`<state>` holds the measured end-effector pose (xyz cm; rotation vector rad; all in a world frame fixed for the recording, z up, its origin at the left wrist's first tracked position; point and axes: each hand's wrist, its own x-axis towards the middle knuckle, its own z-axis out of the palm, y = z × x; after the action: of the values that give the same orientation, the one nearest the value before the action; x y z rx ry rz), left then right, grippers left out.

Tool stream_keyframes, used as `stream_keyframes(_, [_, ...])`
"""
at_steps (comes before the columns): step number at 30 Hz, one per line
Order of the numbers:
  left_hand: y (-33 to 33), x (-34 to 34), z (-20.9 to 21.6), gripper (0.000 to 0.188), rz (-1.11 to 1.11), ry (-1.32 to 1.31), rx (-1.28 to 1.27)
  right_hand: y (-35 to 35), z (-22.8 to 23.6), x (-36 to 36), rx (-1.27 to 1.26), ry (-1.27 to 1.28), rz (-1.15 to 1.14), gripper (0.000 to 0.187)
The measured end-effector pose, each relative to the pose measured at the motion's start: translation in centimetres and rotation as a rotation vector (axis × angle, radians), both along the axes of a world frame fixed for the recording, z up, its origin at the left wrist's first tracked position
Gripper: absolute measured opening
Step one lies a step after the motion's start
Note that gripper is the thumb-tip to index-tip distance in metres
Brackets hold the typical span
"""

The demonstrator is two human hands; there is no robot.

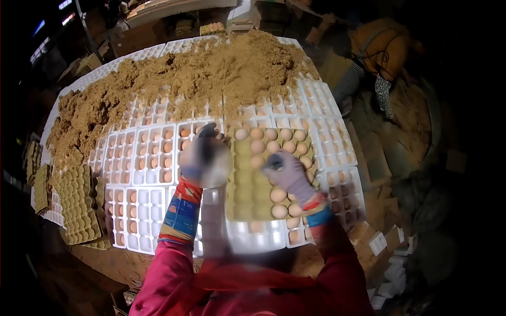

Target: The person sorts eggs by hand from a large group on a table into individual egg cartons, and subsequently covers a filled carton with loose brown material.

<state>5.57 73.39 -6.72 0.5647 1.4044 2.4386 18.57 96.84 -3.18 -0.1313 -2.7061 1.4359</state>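
Note:
A tan pulp egg tray (242, 181) lies in front of me on top of white foam trays (150, 197). Brown eggs (279, 210) fill much of its right side and part of its far edge, while the cups on its left show bare. My right hand (289, 171), in a light glove with dark fingertips, is over those eggs with its fingers curled in; whatever they hold is hidden. Just left of the pulp tray, my gloved left hand (204, 155) hovers above the foam trays, smeared by motion, so its grip is unclear.
Foam trays with eggs in their cups cover the table. Heaped brown sawdust-like material (211, 68) spreads across the far side. Stacked pulp trays (76, 203) lean at the left edge. Another person (382, 47) bends over at the far right. Cardboard boxes (392, 237) lie at the right.

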Motion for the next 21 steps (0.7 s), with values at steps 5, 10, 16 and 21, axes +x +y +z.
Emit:
stream_keyframes(5, [6.7, -1.9, 5.2, 0.036, 0.041, 0.616, -1.112, -0.5, -3.6, -3.4, 1.014, -0.005, 0.168, 0.024])
stream_keyframes(10, [6.4, -5.2, 2.4, 0.055, -0.079, 0.554, -1.197, 2.2, 1.3, -3.0, 0.352, -0.031, 0.129, 0.042])
stream_keyframes(16, [4.5, -6.9, 0.7, 0.048, -0.368, -0.129, -0.18, 0.6, 4.3, -4.7, 0.964, -0.077, 0.034, 0.044])
stream_keyframes(21, [5.3, -7.8, 0.8, 0.046, -0.271, -0.154, -0.392, 1.0, 1.4, -7.0, 0.801, 0.101, 0.055, 0.039])
